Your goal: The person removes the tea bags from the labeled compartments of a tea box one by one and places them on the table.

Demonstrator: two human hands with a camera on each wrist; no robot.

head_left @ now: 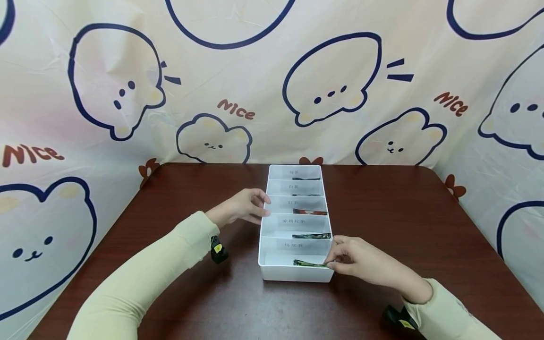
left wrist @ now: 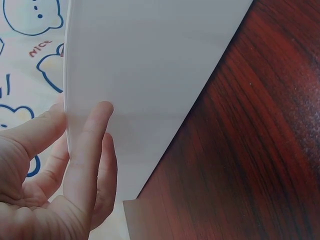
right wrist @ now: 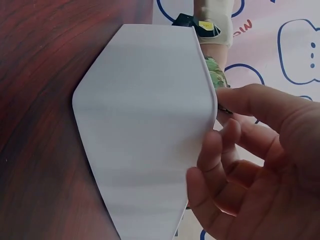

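A white divided box (head_left: 293, 274) stands lengthwise on the table, its compartments labelled with kinds of tea. My left hand (head_left: 242, 206) holds the box's left rim near the middle; in the left wrist view some fingers (left wrist: 90, 145) lie along the outer wall while others reach over the rim. At the near right corner, my right hand (head_left: 361, 262) pinches the right end of a green tea packet (head_left: 307, 263) in the nearest compartment. The right wrist view shows that packet (right wrist: 216, 75) past the rim, partly hidden by the fingers.
Behind it, the other compartments hold a dark green packet (head_left: 311, 235), a red packet (head_left: 310, 212) and, at the far end, thin dark packets (head_left: 306, 179). A brown wooden table (head_left: 382, 203) carries the box. A printed curtain (head_left: 263, 71) hangs behind and beside the table.
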